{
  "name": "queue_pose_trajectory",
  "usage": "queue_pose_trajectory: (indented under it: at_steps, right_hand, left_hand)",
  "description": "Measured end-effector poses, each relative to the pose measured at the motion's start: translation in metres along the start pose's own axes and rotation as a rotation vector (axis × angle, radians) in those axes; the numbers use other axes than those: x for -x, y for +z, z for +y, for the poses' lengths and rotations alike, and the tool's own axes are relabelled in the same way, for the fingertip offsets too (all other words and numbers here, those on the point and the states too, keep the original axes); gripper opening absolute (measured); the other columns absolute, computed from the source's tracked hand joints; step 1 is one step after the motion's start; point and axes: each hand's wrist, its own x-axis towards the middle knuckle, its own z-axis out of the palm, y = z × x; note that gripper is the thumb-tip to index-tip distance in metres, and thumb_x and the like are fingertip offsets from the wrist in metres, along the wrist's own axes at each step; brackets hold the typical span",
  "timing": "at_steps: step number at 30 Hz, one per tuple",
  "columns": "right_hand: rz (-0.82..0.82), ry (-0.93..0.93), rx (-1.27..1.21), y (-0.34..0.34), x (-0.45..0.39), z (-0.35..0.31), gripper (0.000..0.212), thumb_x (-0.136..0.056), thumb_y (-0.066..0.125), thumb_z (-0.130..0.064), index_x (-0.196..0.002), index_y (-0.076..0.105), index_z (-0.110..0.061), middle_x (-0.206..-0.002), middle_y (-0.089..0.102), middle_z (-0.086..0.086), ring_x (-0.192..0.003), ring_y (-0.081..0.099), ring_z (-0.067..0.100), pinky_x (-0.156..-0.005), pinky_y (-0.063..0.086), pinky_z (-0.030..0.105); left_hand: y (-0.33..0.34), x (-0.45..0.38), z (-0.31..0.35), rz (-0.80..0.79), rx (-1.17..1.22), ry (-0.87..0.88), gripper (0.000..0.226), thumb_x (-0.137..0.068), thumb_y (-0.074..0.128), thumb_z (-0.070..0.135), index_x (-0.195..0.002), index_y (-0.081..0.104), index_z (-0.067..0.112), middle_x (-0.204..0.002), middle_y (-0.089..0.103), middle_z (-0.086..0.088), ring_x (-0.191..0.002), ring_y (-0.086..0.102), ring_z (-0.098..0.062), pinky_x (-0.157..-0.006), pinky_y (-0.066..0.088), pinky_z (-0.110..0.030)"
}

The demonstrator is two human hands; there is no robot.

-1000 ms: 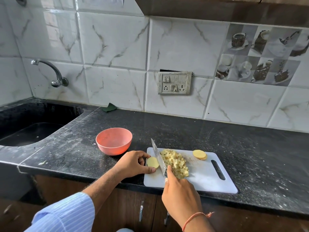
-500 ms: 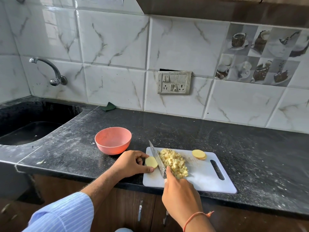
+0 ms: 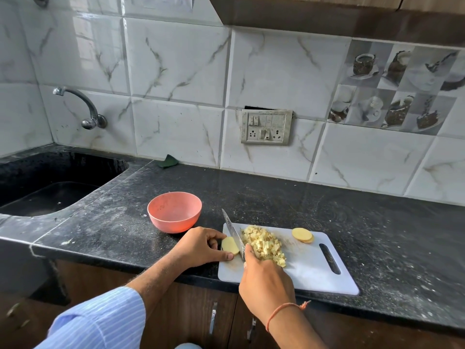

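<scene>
A white cutting board point(image 3: 312, 270) lies at the front edge of the black counter. On its left end my left hand point(image 3: 201, 246) holds a flat potato slice point(image 3: 230, 245) between thumb and fingers. My right hand point(image 3: 266, 283) grips a knife point(image 3: 234, 233) whose blade stands on the board just right of that slice, tip pointing away from me. A heap of diced potato point(image 3: 264, 244) lies right of the blade. Two stacked round potato slices point(image 3: 302, 235) sit near the board's far edge.
An empty pink bowl point(image 3: 174, 212) stands on the counter point(image 3: 327, 205) just left of the board's far corner. A black sink point(image 3: 45, 190) with a wall tap point(image 3: 83, 107) is at the left. A green scrap point(image 3: 168, 161) lies by the tiled wall.
Hands, knife and potato keep nearly the same places; only the camera view shifts slightly.
</scene>
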Motion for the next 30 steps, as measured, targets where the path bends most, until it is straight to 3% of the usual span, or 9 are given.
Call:
queue_pose_trajectory:
  at_steps: [4,7,16,21,24,30]
  right_hand:
    - [0.004,-0.016,-0.018,0.002,0.004,0.004,0.062,-0.109,0.04,-0.025,-0.166,0.016,-0.03,-0.098,0.07,0.002,-0.087,0.067,0.02,-0.07,0.053,0.034]
    - [0.019,-0.045,-0.044,0.004,0.012,0.012,0.061,-0.108,0.04,-0.03,-0.165,0.019,-0.03,-0.099,0.069,0.0,-0.089,0.068,0.018,-0.078,0.06,0.036]
    - [0.091,-0.009,-0.161,0.0,0.011,0.011,0.058,-0.111,0.035,-0.035,-0.166,0.02,-0.032,-0.106,0.071,-0.003,-0.094,0.067,0.014,-0.082,0.059,0.032]
    - [0.071,-0.041,-0.149,-0.006,0.013,0.012,0.056,-0.111,0.034,-0.037,-0.165,0.021,-0.033,-0.107,0.069,-0.004,-0.091,0.065,0.013,-0.076,0.055,0.028]
    - [0.055,-0.045,-0.106,-0.007,0.006,0.01,0.055,-0.111,0.036,-0.036,-0.164,0.024,-0.034,-0.1,0.07,-0.005,-0.088,0.066,0.014,-0.073,0.056,0.031]
    - [0.015,-0.031,-0.059,-0.002,-0.004,0.0,0.057,-0.109,0.04,-0.032,-0.164,0.024,-0.035,-0.109,0.069,0.001,-0.099,0.067,0.021,-0.085,0.059,0.04]
  left_hand:
    - [-0.001,0.001,-0.002,0.021,0.037,-0.014,0.061,-0.061,0.094,0.065,-0.11,0.078,0.033,-0.077,0.074,0.008,-0.058,0.054,0.002,-0.055,0.041,-0.016]
    - [0.001,0.001,-0.002,0.029,0.036,-0.014,0.06,-0.059,0.094,0.068,-0.106,0.079,0.034,-0.073,0.07,0.011,-0.058,0.053,0.002,-0.055,0.041,-0.017]
    - [0.001,0.002,-0.002,0.031,0.046,-0.008,0.056,-0.061,0.095,0.064,-0.106,0.079,0.034,-0.071,0.067,0.014,-0.058,0.051,0.001,-0.054,0.039,-0.016]
    - [0.001,0.001,-0.003,0.027,0.057,-0.013,0.061,-0.06,0.094,0.065,-0.108,0.078,0.033,-0.071,0.069,0.013,-0.058,0.051,0.001,-0.053,0.039,-0.016]
    - [0.001,0.002,-0.002,0.03,0.058,-0.009,0.055,-0.062,0.095,0.063,-0.106,0.079,0.034,-0.07,0.067,0.013,-0.057,0.05,0.0,-0.053,0.038,-0.016]
    - [0.001,0.002,-0.002,0.046,0.051,0.0,0.055,-0.062,0.094,0.064,-0.106,0.08,0.035,-0.067,0.063,0.015,-0.057,0.048,-0.001,-0.053,0.036,-0.017]
